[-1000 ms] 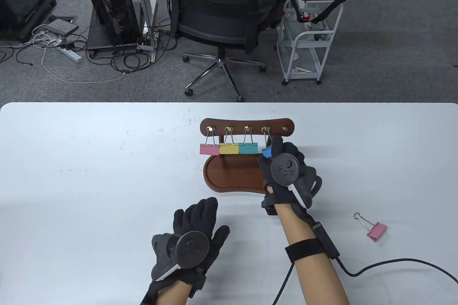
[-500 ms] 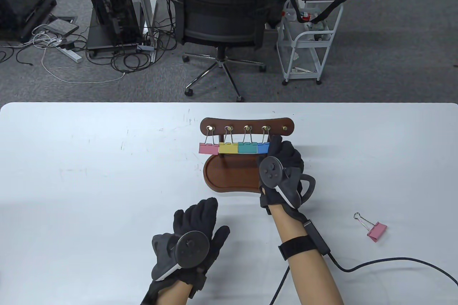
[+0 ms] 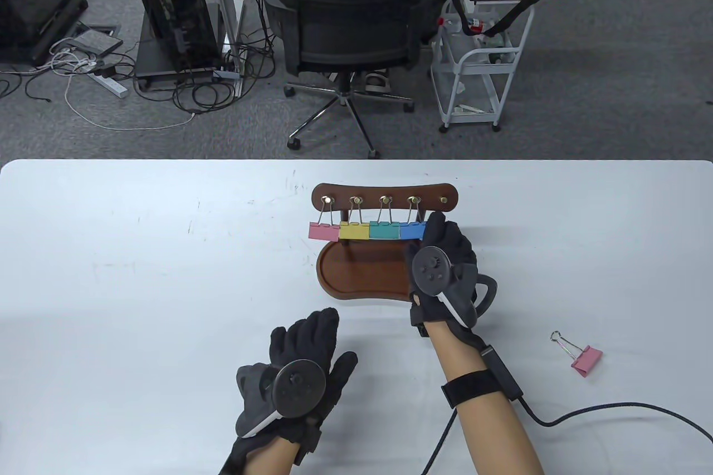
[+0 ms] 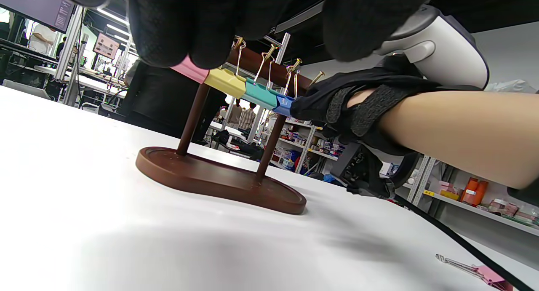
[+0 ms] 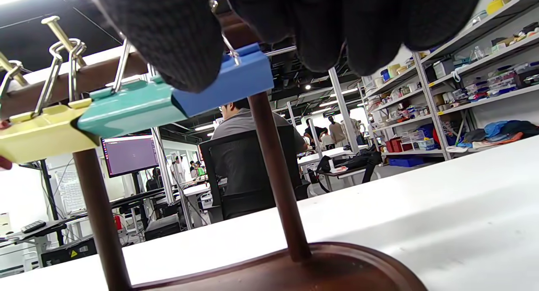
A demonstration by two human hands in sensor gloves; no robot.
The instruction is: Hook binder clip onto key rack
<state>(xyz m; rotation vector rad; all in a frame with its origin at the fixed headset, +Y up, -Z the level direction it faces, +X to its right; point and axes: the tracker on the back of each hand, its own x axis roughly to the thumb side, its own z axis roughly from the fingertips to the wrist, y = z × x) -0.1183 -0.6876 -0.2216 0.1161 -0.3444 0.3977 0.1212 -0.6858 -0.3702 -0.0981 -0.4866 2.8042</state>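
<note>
Four clips hung, right hand (image 3: 444, 260) grips blue clip (image 3: 413, 231), left hand (image 3: 298, 372) flat, open.

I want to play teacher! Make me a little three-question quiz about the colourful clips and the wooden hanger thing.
1. True or false: the brown wooden key rack has one bare hook at its right end.
2. Which hanging clip is nearest the right hand? A) pink binder clip B) yellow binder clip C) blue binder clip
3. Fill in: a second pink binder clip lies on the white ____, right of the rack.

Key: 1 true; 2 C; 3 table.
</note>
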